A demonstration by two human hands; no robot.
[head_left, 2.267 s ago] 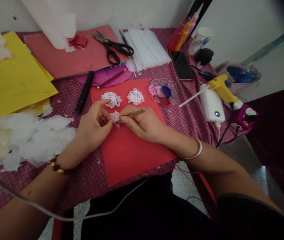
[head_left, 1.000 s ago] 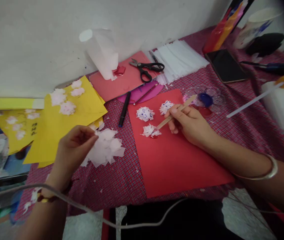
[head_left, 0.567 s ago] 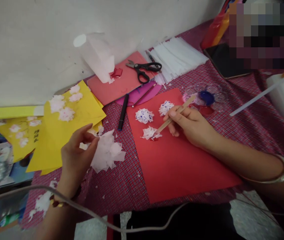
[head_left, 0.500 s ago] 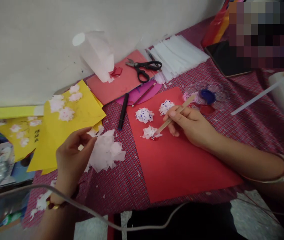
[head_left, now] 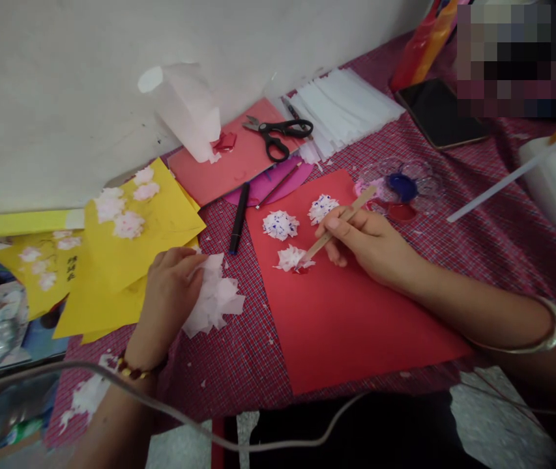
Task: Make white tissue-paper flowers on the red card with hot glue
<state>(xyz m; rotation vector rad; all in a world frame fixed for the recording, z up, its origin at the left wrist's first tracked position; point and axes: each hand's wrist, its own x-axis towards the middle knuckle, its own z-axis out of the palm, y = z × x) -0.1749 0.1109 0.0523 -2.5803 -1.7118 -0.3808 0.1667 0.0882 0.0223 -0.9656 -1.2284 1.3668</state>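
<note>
On red sheet (head_left: 346, 326), brush (head_left: 336, 225), paper flower (head_left: 291, 258)

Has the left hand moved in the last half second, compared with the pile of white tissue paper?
Yes. The left hand has come down onto the tissue pile; before, it was raised beside it.

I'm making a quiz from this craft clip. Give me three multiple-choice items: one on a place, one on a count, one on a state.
1. Where are the scissors? A on pink card; B on the phone; C on yellow paper
2. How many paper flowers lie on the red sheet? A one; B three; C six
3. The right hand is: A empty; B gripping a brush; C flat on the table

Key: 1 A, they lie on the pink card. 2 B, three white flowers show. 3 B, fingers pinch the brush.
</note>
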